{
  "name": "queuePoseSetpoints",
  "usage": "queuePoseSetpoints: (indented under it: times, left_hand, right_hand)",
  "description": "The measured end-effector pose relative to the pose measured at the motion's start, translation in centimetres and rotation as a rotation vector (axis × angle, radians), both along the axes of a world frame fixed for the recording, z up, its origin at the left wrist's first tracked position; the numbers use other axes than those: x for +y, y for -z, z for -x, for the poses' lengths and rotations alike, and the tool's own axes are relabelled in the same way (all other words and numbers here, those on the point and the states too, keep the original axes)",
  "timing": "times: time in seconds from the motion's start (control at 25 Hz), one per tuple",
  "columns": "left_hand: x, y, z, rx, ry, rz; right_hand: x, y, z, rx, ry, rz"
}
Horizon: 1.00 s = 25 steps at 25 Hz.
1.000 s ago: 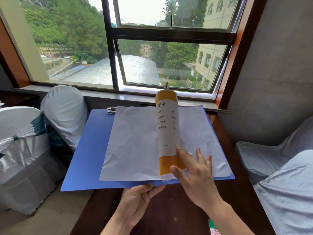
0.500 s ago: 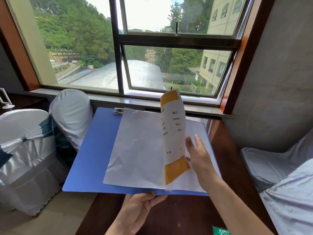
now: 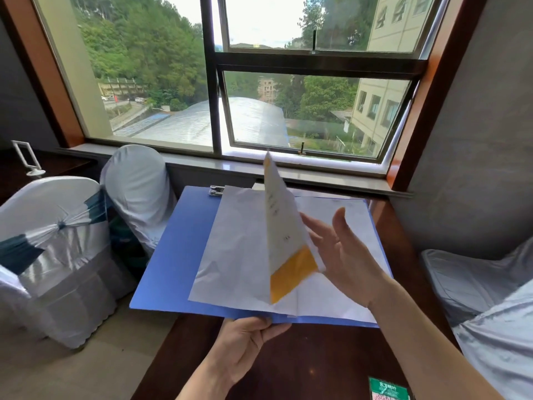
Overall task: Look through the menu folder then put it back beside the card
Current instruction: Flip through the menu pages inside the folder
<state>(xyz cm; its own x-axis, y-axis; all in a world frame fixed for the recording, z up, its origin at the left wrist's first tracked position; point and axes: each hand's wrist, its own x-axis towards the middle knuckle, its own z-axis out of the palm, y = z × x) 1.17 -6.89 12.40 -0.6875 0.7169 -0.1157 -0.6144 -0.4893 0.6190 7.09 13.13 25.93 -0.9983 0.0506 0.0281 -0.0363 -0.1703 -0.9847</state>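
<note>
At lower centre of the frame, the left hand (image 3: 245, 345) grips the near edge of the open blue menu folder (image 3: 173, 255), held above the dark table (image 3: 302, 362); the right hand (image 3: 343, 252), fingers spread, props a yellow-banded page (image 3: 281, 226) upright at centre. Browsing is under way; closing the folder and returning it beside the card (image 3: 388, 389), at the lower right edge, remain.

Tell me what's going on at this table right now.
A person is leafing through an open blue menu folder held over a dark wooden table. The left hand grips the folder's near edge from below. The right hand, fingers spread, props up a yellow-banded menu page standing nearly upright in mid-turn. A green card lies at the table's near edge. The folder is not yet put back.
</note>
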Motion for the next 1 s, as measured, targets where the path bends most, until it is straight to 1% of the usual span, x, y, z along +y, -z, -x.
queuePoseSetpoints:
  times: [0.04,0.2,0.24,0.36,0.4,0.44,0.52,0.6,0.64,0.8,0.88,1.0]
  left_hand:
    - [0.0,0.0,0.0,0.003,0.004,-0.002]
    - [0.1,0.0,-0.4,0.048,0.019,0.001]
    - [0.1,-0.1,-0.5,0.051,0.020,-0.007]
    - [0.2,-0.4,-0.7,0.063,0.038,-0.039]
    - [0.2,-0.5,-0.7,0.074,0.047,-0.047]
    - [0.3,-0.8,-0.7,0.084,0.053,-0.054]
    - [0.4,-1.2,-0.7,0.084,0.047,-0.059]
    - [0.6,-1.4,-0.5,0.069,0.017,-0.064]
    - [0.6,-1.4,-0.4,0.059,-0.006,-0.065]
    - [0.5,-1.2,0.4,0.041,-0.083,-0.066]
    - [0.5,-1.2,0.7,0.026,-0.095,-0.070]
    - [0.9,-1.2,0.9,-0.010,-0.098,-0.087]
  right_hand:
    - [-0.4,0.2,0.0,-0.011,-0.031,-0.066]
    - [-3.3,0.7,0.2,-0.064,-0.029,-0.423]
    - [-3.9,1.0,0.2,-0.067,-0.023,-0.555]
    - [-4.9,2.1,0.0,-0.060,-0.003,-1.062]
    - [-5.0,2.4,-0.2,-0.043,0.005,-1.155]
    - [-4.9,2.6,-0.4,-0.023,0.020,-1.191]
    - [-4.4,2.7,-1.1,0.007,0.087,-1.182]
    - [-3.3,3.0,-2.4,0.010,0.209,-1.152]
    - [-2.5,3.3,-3.3,-0.008,0.296,-1.175]
    - [0.3,5.0,-7.8,-0.082,0.676,-1.445]
    - [0.8,5.5,-9.5,-0.131,0.757,-1.540]
    - [0.7,5.5,-10.0,-0.193,0.790,-1.558]
